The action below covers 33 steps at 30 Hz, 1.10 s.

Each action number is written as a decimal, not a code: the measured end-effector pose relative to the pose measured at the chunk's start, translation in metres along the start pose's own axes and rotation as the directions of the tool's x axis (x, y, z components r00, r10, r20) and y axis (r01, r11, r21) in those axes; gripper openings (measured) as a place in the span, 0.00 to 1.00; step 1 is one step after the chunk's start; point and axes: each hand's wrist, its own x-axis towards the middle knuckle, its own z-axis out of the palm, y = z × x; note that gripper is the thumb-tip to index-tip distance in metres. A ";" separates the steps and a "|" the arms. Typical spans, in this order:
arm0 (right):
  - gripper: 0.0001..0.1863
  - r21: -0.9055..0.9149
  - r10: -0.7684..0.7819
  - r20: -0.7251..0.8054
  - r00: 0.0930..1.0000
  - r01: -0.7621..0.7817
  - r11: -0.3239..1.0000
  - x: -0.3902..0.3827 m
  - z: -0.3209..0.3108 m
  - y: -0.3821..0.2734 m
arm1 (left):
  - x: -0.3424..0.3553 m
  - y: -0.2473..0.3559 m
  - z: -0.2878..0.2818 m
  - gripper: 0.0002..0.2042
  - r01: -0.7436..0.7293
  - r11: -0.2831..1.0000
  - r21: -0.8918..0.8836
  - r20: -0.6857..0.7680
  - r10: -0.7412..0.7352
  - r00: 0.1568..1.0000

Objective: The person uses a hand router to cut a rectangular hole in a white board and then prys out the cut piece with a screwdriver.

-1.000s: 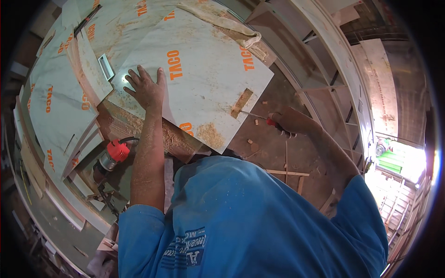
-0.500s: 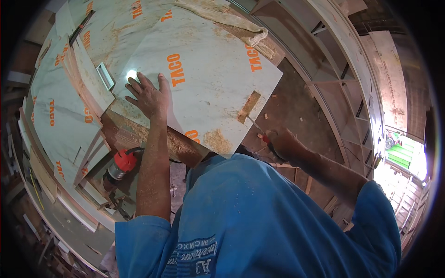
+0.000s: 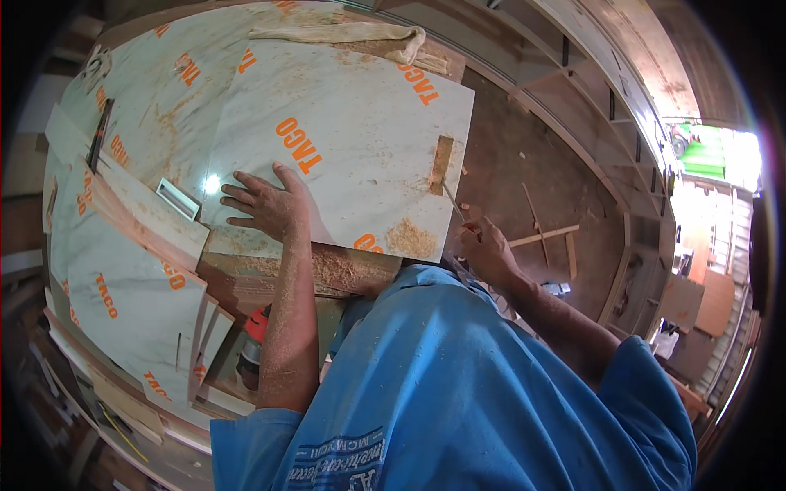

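Observation:
Fingers spread, my left hand [image 3: 266,204] lies flat on a marble-patterned white board [image 3: 344,131] with orange lettering. My right hand [image 3: 485,250] grips a slim hand tool [image 3: 451,199]; its metal shaft reaches into a narrow rectangular cutout [image 3: 443,155] near the board's right edge, and its handle is mostly hidden by my fingers. Pale shavings [image 3: 411,239] are heaped near the board's lower right corner. Left of my left hand is a silver rectangular recessed fitting [image 3: 178,199].
A red router [image 3: 252,335] is partly behind my left forearm. More printed panels [image 3: 119,319] are stacked at left, a cloth strip [image 3: 344,33] lies along the board's far edge, and an open shelving carcass [image 3: 573,82] stands at right. Wood offcuts [image 3: 544,236] lie on the floor.
The view has turned, so the board and shelving appear rotated. My right hand stays on the tool, whose shaft now stands steeper in the picture at the cutout. My left hand remains spread on the board.

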 end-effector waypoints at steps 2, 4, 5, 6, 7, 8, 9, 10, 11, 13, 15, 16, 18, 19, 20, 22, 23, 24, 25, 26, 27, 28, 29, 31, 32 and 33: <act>0.22 0.066 0.068 0.012 0.998 -0.069 0.995 -0.008 0.010 -0.005 | 0.002 -0.004 0.002 0.44 0.002 1.000 0.013 -0.005 -0.002 1.000; 0.22 0.130 0.143 0.022 0.989 -0.145 0.981 -0.012 0.018 -0.006 | 0.001 -0.002 0.003 0.44 -0.023 1.000 0.000 0.001 0.023 1.000; 0.22 0.167 0.169 0.029 0.985 -0.171 0.971 -0.011 0.022 -0.007 | 0.000 -0.001 0.003 0.44 -0.029 1.000 -0.008 0.000 0.029 1.000; 0.22 0.205 0.191 0.040 0.981 -0.195 0.959 -0.011 0.026 -0.013 | 0.000 -0.003 0.003 0.44 -0.045 0.999 -0.008 0.003 0.045 0.999; 0.22 0.216 0.201 0.038 0.979 -0.204 0.955 -0.014 0.029 -0.020 | 0.000 -0.003 0.004 0.44 -0.045 0.999 -0.003 0.009 0.045 0.999; 0.23 0.228 0.214 0.030 0.976 -0.215 0.949 -0.017 0.031 -0.028 | -0.001 -0.004 0.005 0.44 -0.045 0.999 0.001 0.015 0.045 0.999; 0.23 0.240 0.226 0.021 0.974 -0.224 0.945 -0.019 0.031 -0.034 | 0.000 -0.005 0.006 0.44 -0.058 0.998 -0.001 0.018 0.058 0.998; 0.23 0.248 0.235 0.018 0.972 -0.232 0.941 -0.018 0.030 -0.034 | 0.000 -0.006 0.007 0.44 -0.058 0.998 0.003 0.024 0.058 0.998; 0.23 0.298 0.235 0.059 0.970 -0.242 0.923 -0.016 0.029 -0.033 | 0.000 -0.007 0.008 0.44 -0.057 0.998 0.007 0.030 0.057 0.998; 0.23 0.347 0.231 0.099 0.968 -0.251 0.904 -0.011 0.029 -0.026 | 0.002 -0.008 0.008 0.44 -0.067 0.998 0.016 0.028 0.067 0.997; 0.22 0.297 0.137 0.062 0.989 -0.150 0.943 -0.005 0.035 -0.017 | 0.002 -0.008 0.009 0.45 -0.074 0.997 0.024 0.034 0.073 0.997; 0.22 0.295 0.142 0.062 0.988 -0.154 0.943 -0.008 0.035 -0.019 | 0.002 -0.008 0.009 0.45 -0.081 0.996 0.040 0.036 0.079 0.996; 0.18 0.288 0.206 0.118 0.972 -0.232 0.929 -0.019 0.034 -0.030 | 0.002 -0.008 0.008 0.45 -0.090 0.994 0.060 0.036 0.088 0.995; 0.18 0.292 0.206 0.121 0.971 -0.233 0.928 -0.020 0.033 -0.034 | 0.001 -0.007 0.009 0.45 -0.093 0.995 0.046 0.042 0.091 0.995; 0.17 0.306 0.212 0.133 0.968 -0.244 0.920 -0.020 0.031 -0.038 | 0.001 -0.007 0.008 0.46 -0.095 0.995 0.034 0.047 0.093 0.995; 0.17 0.329 0.229 0.139 0.963 -0.263 0.907 -0.017 0.029 -0.031 | 0.000 -0.007 0.008 0.46 -0.102 0.994 0.030 0.062 0.100 0.993; 0.15 0.443 0.180 0.237 0.955 -0.271 0.854 -0.013 0.028 -0.019 | 0.000 -0.007 0.007 0.46 -0.099 0.995 0.027 0.075 0.096 0.993; 0.14 0.546 0.112 0.326 0.939 -0.283 0.788 -0.011 0.026 -0.013 | 0.001 -0.007 0.007 0.46 -0.103 0.994 0.029 0.074 0.100 0.992; 0.14 0.549 0.111 0.327 0.939 -0.284 0.786 -0.010 0.026 -0.007 | 0.001 -0.007 0.008 0.46 -0.102 0.995 0.023 0.066 0.100 0.993; 0.13 0.599 0.087 0.345 0.934 -0.291 0.746 -0.010 0.026 -0.002 | 0.001 -0.006 0.007 0.47 -0.101 0.995 0.017 0.058 0.100 0.993; 0.12 0.649 0.060 0.363 0.930 -0.298 0.700 -0.009 0.028 0.001 | 0.002 -0.006 0.008 0.47 -0.109 0.994 0.021 0.053 0.108 0.993; 0.12 0.656 0.056 0.363 0.930 -0.298 0.693 -0.007 0.030 0.004 | 0.002 -0.007 0.008 0.47 -0.098 0.995 0.016 0.063 0.096 0.993; 0.11 0.680 0.030 0.380 0.925 -0.301 0.668 -0.006 0.032 0.006 | 0.002 -0.007 0.007 0.47 -0.086 0.996 0.010 0.073 0.085 0.994; 0.11 0.712 -0.001 0.388 0.922 -0.300 0.635 -0.004 0.035 0.015 | -0.001 -0.003 0.003 0.46 -0.088 0.996 0.013 0.087 0.087 0.992; 0.10 0.759 -0.043 0.398 0.917 -0.302 0.577 -0.004 0.037 0.021 | -0.003 -0.001 0.001 0.46 -0.082 0.997 0.016 0.105 0.080 0.991; 0.10 0.800 -0.092 0.406 0.909 -0.304 0.518 -0.003 0.040 0.025 | -0.002 -0.001 0.000 0.46 -0.087 0.996 0.017 0.096 0.085 0.992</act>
